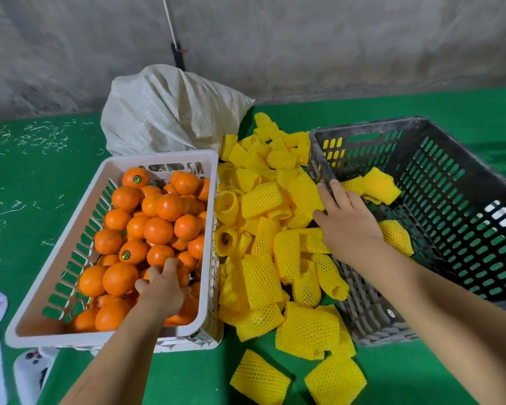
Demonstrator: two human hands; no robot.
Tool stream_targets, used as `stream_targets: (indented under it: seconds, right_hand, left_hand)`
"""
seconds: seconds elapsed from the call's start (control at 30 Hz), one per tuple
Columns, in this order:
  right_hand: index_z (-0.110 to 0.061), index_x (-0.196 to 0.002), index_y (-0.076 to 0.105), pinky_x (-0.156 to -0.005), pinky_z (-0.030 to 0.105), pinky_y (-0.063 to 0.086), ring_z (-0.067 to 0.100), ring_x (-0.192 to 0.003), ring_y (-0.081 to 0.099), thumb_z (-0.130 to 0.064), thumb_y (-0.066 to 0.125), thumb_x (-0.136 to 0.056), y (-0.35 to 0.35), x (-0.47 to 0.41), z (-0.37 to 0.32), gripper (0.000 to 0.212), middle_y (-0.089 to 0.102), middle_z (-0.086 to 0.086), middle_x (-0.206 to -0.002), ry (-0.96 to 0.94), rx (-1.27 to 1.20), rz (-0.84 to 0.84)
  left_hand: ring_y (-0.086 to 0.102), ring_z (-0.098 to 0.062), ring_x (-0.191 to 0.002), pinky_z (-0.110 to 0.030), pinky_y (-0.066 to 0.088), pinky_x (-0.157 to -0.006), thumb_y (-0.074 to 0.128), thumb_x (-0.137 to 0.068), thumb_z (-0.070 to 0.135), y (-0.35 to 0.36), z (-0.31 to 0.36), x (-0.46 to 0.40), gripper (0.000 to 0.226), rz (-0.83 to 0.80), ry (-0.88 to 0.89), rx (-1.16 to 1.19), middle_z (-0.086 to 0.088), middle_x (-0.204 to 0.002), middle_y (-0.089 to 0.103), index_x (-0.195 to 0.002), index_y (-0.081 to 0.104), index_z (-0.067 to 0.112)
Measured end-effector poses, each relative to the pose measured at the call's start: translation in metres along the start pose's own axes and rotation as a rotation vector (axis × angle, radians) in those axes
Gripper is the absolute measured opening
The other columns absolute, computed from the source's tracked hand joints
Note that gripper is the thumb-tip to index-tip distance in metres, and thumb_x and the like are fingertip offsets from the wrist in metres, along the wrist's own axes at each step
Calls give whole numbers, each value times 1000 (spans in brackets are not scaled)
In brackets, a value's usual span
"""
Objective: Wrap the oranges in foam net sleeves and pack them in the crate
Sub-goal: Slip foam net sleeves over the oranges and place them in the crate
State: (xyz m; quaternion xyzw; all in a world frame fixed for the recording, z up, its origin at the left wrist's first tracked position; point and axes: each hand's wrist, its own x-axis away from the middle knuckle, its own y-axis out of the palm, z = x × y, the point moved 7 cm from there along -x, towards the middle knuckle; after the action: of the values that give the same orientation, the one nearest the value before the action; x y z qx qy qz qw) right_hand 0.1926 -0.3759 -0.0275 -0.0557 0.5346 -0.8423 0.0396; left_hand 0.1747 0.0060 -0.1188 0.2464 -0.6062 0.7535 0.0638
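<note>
Left hand [165, 283] reached down into the white basket [56, 258], fingers curled over an orange [158, 255] among the heaped oranges; whether actually gripped or only touched, hard to tell, since the fingertips were buried among the fruit. More oranges piled ahead of that hand and to its left, two of them bearing small round stickers.

Right hand [343, 220] rested on the near rim of the dark crate [450, 176], fingers spread and fairly straight, palm down, with fingertips at the rim's edge. Just beyond those fingertips, inside the crate, lay a wrapped piece in yellow foam net [377, 185]; another yellow sleeve [396, 236] sat just right of the wrist, also inside the crate.

Between the two hands, loose foam net sleeves [263, 229] lay heaped on the green surface [27, 185], spilling toward the forearms. Beyond the pile, well ahead of both hands, slumped a pale woven sack [170, 112] against the grey wall.
</note>
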Motion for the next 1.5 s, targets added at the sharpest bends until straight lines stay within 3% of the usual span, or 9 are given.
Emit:
stream_targets:
  seconds: [0.17, 0.33, 0.5, 0.8, 0.9, 1.0, 1.17, 1.33, 1.5]
  right_hand:
    - [-30, -137, 56, -119, 56, -3, 40, -153, -16, -33, 58, -98, 0, -4, -29, 40, -13, 17, -169, -269, 55, -131]
    - [-37, -126, 63, -122, 51, 10, 33, -155, -4, -36, 58, -98, 25, 10, -61, 29, -3, -2, -171, -423, -366, -526]
    - [-31, -140, 57, -115, 49, 25, 31, -141, 26, -39, 58, -100, 17, -8, -56, 41, 38, 1, -153, -373, -530, -357]
    - [-27, -127, 66, -60, 10, 38, -5, -73, 52, -5, 58, -96, -24, -6, -35, 39, 54, -7, -95, -149, -1246, -102]
    - [-23, -120, 69, -52, 24, 36, 2, -48, 42, -1, 58, -96, -29, -3, -29, 34, 53, 1, -77, -35, -1379, -52]
    - [-20, -109, 73, -56, 32, 37, 8, -54, 45, -16, 67, -97, -39, 5, -34, 15, 52, -1, -64, 106, -1456, 99]
    - [-26, -97, 75, -85, 31, 38, 17, -98, 44, -39, 77, -88, -59, 20, -67, 16, 49, 1, -104, 257, -1229, 313]
    - [-23, -99, 62, -69, 30, 46, 17, -85, 56, -11, 67, -95, -56, 24, -101, 14, 57, -5, -92, 218, -1494, 213]
    - [-23, -108, 66, -85, 31, 54, 15, -97, 62, 0, 66, -94, -58, 28, -102, 27, 62, -10, -101, 289, -1730, 194]
  left_hand:
    - [44, -48, -130, -55, 47, -105, 67, -97, 50, -8, -6, -2, 66, 113, -18, 36, -13, -138, 36, -148, 31, 31]
    - [50, -44, -127, -52, 50, -104, 78, -91, 49, -28, -5, 11, 75, 231, 59, 455, -16, -144, 33, -152, 41, 26]
    - [49, -14, -131, -32, 49, -102, 73, -88, 65, -70, 33, 60, 72, 508, 391, 899, 3, -146, 45, -147, 46, 34]
    - [55, -16, -127, -31, 58, -90, 73, -77, 79, -41, 107, 93, 59, 165, 697, 1065, 15, -137, 42, -127, 57, 51]
    - [61, -25, -122, -43, 62, -87, 74, -78, 78, -38, 105, 90, 53, 91, 699, 1104, 21, -137, 45, -124, 57, 58]
    - [67, -19, -112, -35, 61, -79, 75, -78, 76, -37, 104, 93, 57, 23, 651, 1199, 6, -139, 54, -127, 58, 53]
    - [71, -18, -105, -33, 59, -77, 79, -75, 73, -34, 102, 95, 70, -92, 608, 1317, 7, -134, 65, -132, 65, 35]
    - [69, -25, -82, -29, 56, -69, 77, -80, 63, -36, 105, 98, 54, -291, 621, 1315, -5, -112, 73, -120, 73, 27]
    - [71, -24, -83, -28, 58, -73, 74, -83, 55, -37, 106, 99, 49, -334, 639, 1301, -8, -111, 76, -121, 75, 25]
